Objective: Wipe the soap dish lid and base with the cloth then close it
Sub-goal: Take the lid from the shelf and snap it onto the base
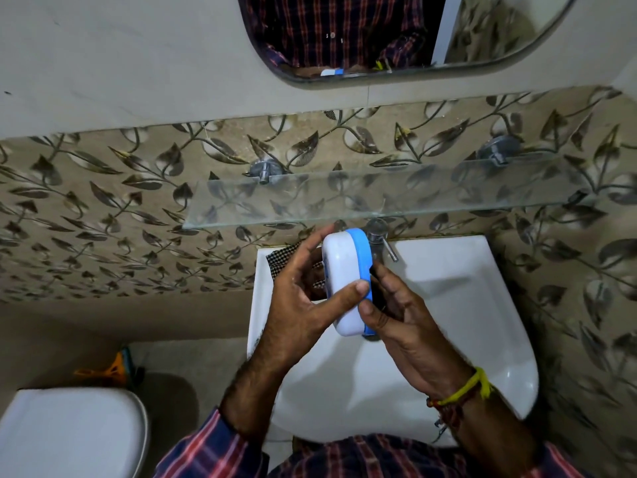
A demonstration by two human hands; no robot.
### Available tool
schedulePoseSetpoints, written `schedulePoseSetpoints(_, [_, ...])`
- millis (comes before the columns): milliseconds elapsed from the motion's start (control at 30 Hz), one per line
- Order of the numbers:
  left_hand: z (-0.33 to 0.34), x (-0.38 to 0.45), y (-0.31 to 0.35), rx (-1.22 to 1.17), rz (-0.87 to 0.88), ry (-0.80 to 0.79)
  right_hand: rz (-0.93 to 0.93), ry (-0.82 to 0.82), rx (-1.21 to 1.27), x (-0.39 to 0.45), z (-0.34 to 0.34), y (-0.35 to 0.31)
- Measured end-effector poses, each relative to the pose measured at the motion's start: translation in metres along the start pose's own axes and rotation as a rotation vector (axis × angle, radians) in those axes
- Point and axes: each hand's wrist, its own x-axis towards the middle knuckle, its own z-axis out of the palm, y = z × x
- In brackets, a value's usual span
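At far left, low in the view, sat a white toilet lid (69, 432), with an orange and green item (115, 369) on the floor behind it, too blurred to name. Leaf-patterned tiles (103, 219) covered the wall above. Moving right, a glass shelf (344, 201) on two chrome brackets ran across the wall over a white washbasin (465, 305). A checked cloth (281, 262) lay on the basin's back left corner, partly hidden by the left hand.

The left hand (296, 305) grasped the soap dish (344, 288) held up over the basin: thumb pressed across the white base near its lower half, fingers curled behind the far side. The dish stood on edge, tilted, its white base facing left and its blue lid (363, 257) showing as a band along the right edge. The two halves looked joined; whether fully snapped together could not be told.

The right hand (396, 326) gripped the same dish from the right, thumb tip on the blue lid's rim low down, fingers wrapped behind the lid side. A yellow thread (472, 388) circled that wrist.

A chrome tap (381, 241) stood just behind the dish. Above, a mirror (379, 29) reflected a plaid shirt.
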Motion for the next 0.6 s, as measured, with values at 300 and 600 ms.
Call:
schedulePoseSetpoints(300, [-0.004,0.009,-0.006,-0.048,-0.082,-0.109,0.055,0.075,-0.085,0.003,0.001,0.01])
schedulePoseSetpoints(600, [-0.008,0.016,-0.01,0.099,-0.12,-0.206,-0.093,0.258,-0.236,0.02,-0.002,-0.013])
